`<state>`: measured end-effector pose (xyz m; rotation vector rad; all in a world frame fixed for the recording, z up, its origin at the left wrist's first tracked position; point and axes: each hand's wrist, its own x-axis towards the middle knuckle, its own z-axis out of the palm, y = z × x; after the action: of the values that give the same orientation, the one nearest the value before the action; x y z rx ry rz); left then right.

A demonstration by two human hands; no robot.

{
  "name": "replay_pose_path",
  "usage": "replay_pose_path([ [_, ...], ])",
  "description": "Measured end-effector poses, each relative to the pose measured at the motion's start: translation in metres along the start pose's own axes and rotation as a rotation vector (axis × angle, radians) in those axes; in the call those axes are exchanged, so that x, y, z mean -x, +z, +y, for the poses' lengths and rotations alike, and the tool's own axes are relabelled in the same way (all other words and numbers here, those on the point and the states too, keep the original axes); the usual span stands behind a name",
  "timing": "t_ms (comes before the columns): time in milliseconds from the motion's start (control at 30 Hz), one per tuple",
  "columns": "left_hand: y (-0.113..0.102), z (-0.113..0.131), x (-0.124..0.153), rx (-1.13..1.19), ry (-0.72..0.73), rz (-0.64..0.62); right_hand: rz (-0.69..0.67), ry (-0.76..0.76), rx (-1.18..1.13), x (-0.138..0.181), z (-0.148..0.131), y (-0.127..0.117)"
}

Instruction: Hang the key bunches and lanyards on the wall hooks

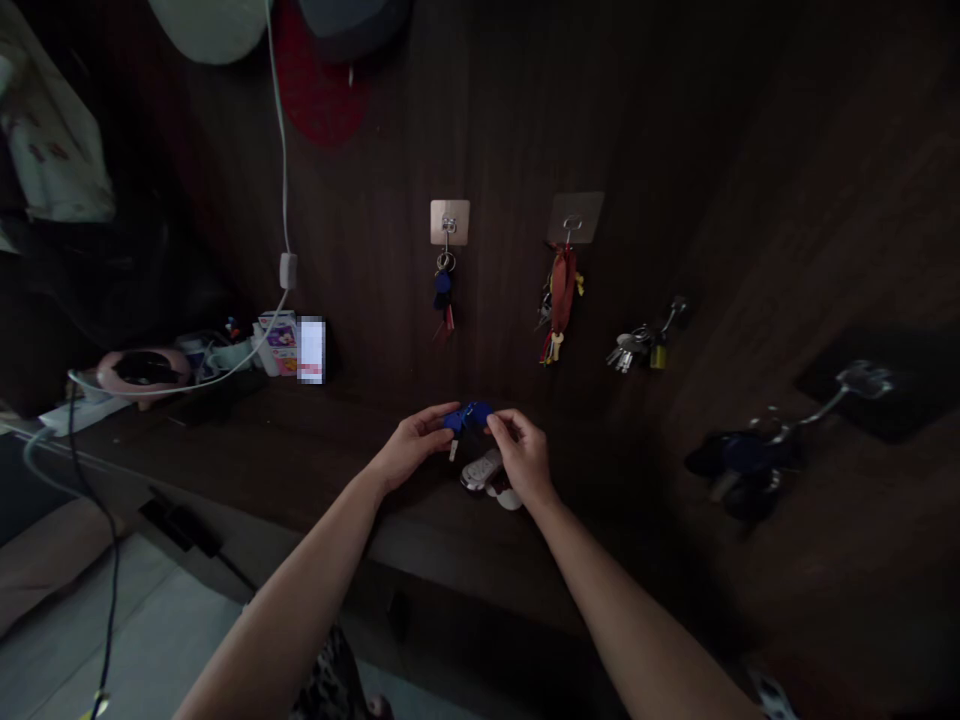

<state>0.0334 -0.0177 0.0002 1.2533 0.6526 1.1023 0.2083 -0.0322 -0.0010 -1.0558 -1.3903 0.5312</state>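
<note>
My left hand and right hand hold a blue key fob firmly between closed fingers, just above a pale key fob on the dark wooden desk.

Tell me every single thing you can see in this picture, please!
Beige square stick-on hooks: 2, beige, on the dark wooden wall
Keys with a blue tag: 1 bunch, blue, hanging from the left hook
Keys with a red ribbon: 1 bunch, red, hanging from the right hook
Keys with a small padlock: 1 bunch, silver and yellow, right of the hooks
Keys with a dark fob: 1 bunch, dark blue, far right
Blue plastic key fob: 1, blue, between the hands
Oval key remote: 1, white and grey, on the dark wooden ledge
Long white cable: 1, white, down the wall
Round pink object: 1, pink and black, far left on the ledge
Printed cardboard box: 1, colourful, on the ledge
Left hand: 1, holding the fob
Right hand: 1, holding the fob
</note>
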Motion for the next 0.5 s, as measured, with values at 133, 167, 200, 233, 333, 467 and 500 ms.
replay_pose_path([
  [133,0.0016,0.0,0.0005,-0.019,0.001,0.003,0.007,-0.053,0.062,0.0013,0.0016,-0.0001],
  [167,0.0017,-0.0001,0.0004,-0.023,0.004,0.012,0.006,-0.059,0.071,0.0016,0.0017,-0.0001],
  [200,0.0016,-0.0005,0.0001,-0.029,0.007,0.026,0.006,-0.064,0.077,0.0019,0.0016,-0.0001],
  [233,0.0014,-0.0009,-0.0003,-0.036,0.011,0.041,0.006,-0.068,0.086,0.0022,0.0013,-0.0001],
  [333,0.0004,-0.0021,-0.0016,-0.06,0.02,0.096,0.01,-0.08,0.127,0.0029,-0.0002,-0.0003],
  [467,-0.0003,-0.0018,-0.0019,-0.084,0.031,0.147,0.018,-0.08,0.157,0.0035,-0.0016,-0.0007],
  [500,-0.0003,-0.0013,-0.0017,-0.093,0.038,0.154,0.019,-0.075,0.155,0.0034,-0.0016,-0.0008],
])
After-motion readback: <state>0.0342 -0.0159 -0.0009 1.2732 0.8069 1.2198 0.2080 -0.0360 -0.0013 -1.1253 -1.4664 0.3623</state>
